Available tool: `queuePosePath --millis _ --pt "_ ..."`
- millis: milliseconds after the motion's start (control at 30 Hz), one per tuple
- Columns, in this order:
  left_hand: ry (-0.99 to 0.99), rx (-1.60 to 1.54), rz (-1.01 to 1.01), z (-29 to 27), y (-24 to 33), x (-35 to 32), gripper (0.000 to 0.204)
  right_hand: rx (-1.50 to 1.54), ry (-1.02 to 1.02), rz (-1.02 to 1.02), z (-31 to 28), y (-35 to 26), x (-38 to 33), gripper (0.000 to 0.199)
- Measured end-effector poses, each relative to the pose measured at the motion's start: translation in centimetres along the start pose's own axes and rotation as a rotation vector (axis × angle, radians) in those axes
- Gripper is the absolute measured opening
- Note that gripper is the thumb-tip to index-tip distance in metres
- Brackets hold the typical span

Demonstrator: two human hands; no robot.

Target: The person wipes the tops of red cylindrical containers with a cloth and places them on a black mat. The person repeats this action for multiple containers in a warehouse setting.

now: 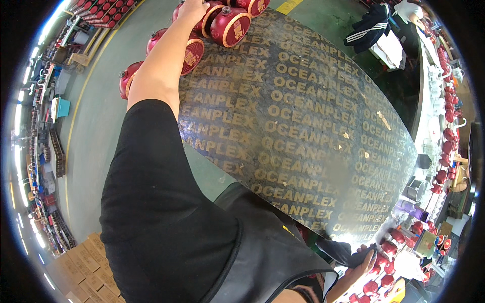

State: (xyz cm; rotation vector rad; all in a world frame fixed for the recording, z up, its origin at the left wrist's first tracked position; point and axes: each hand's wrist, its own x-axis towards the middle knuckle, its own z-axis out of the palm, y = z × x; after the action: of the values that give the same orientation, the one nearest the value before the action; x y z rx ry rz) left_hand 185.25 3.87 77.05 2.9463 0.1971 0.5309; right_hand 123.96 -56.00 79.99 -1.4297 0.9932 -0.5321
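While outstretched, left hand (pixel 192 7) fingers atop red canister (pixel 210 16)

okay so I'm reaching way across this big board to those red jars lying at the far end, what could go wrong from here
1. The red jars lie on their sides at the far edge of the dark board; they look round, so a nudge from your left hand might roll one off onto the floor.
2. Your left arm is stretched far out, so your hold could be weak and a jar may slip.
3. Your right hand sits low beside more small red jars; leaning further could knock them.
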Motion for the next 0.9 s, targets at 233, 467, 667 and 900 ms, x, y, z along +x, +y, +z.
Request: queuePosePath --millis 233,467,667,900 --pt "0.208 0.097 0.349 -2.8 -8.3 1.9 0.017 -0.019 -0.004 0.004 -1.7 0.4 1.1 0.036" --pt "-0.307 0.310 0.049 -5.6 -14.5 -4.6 0.048 -0.020 -0.028 0.037 -1.2 1.0 2.7 0.035" --pt "-0.173 0.292 0.079 -4.3 -16.0 -5.3 0.036 -0.118 -0.024 0.016 1.0 -0.5 2.3 0.043" --pt "-0.134 0.361 0.150 -2.7 -18.0 -3.8 0.038 -0.115 -0.019 0.011 2.4 -1.4 1.5 0.040"
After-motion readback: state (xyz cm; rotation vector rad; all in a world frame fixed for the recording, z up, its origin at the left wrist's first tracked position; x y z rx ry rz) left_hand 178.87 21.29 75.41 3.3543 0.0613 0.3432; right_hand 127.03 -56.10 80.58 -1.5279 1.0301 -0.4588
